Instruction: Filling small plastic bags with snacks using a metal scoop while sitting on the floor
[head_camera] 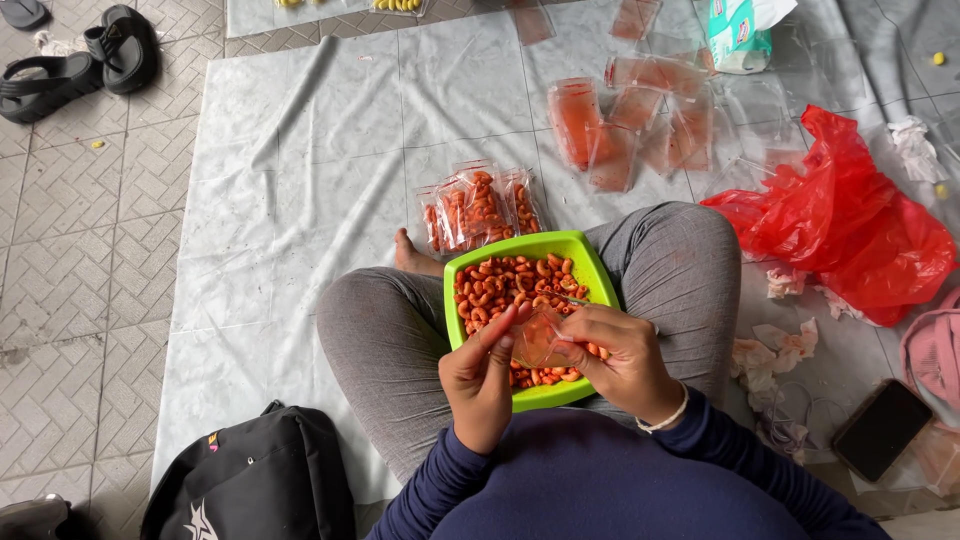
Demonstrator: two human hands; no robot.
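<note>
Head view: a person sits cross-legged on a pale plastic sheet [300, 200] laid over patterned grey floor tiles, with a bright green square tray [570, 246] resting in the lap. Both forearms, in dark blue sleeves, bend inward over the tray. The left hand [482, 375] pinches one edge of a small clear pouch [540, 340] between thumb and fingertips, and the right hand [620, 350], a pale band at its wrist, curls around the pouch's other edge; between them the pouch is held over the near half of the tray. The tray holds curled, red-coated macaroni snacks [500, 285], glossy and elbow-shaped.

Just beyond the tray's far rim stand several filled pouches [480, 210], transparent and packed with the same red curls. Farther beyond the tray and to its right lie flat, empty clear pouches [620, 130] tinged orange-red. Well to the tray's right a crumpled red plastic bag [850, 225] lies, thin and shiny, with scraps of crushed white tissue [775, 345] near it. A dark phone [882, 428] lies face down, to the right of the tray and nearer the person. To the tray's near left sits a black fabric backpack [255, 480]. Far off beyond the tray to the left, black sandals [85, 60] rest on the tiles.
</note>
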